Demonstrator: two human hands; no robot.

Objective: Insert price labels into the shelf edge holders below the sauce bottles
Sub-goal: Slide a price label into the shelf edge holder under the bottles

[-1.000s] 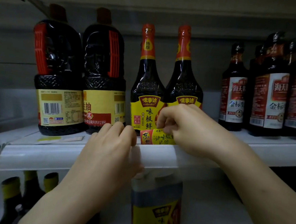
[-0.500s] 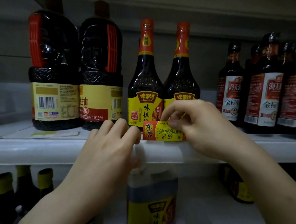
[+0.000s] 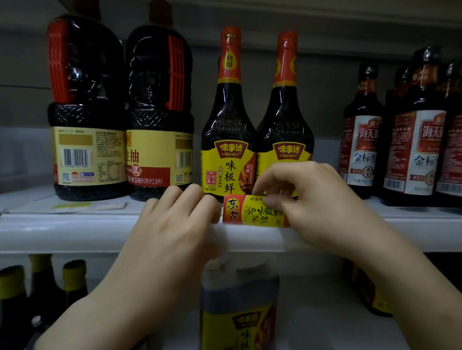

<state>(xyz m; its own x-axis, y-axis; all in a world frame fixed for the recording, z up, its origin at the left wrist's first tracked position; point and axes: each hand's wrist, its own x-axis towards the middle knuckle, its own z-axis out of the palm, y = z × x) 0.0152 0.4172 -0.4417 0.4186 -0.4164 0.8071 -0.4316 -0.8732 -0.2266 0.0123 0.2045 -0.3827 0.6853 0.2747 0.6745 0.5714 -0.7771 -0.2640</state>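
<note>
Pinched at its right end by the right hand (image 3: 320, 208), the price label (image 3: 252, 210) faces the camera, long axis left to right, its lower edge at the shelf edge holder (image 3: 56, 233). Just left, the left hand (image 3: 170, 239) hooks its fingers over that holder. Sauce bottles (image 3: 228, 136) stand behind.

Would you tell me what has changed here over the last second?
The right hand, still pinching the price label, raised it, so more shows above the shelf edge holder. The left hand stayed gripping the holder; the sauce bottles did not move.
</note>
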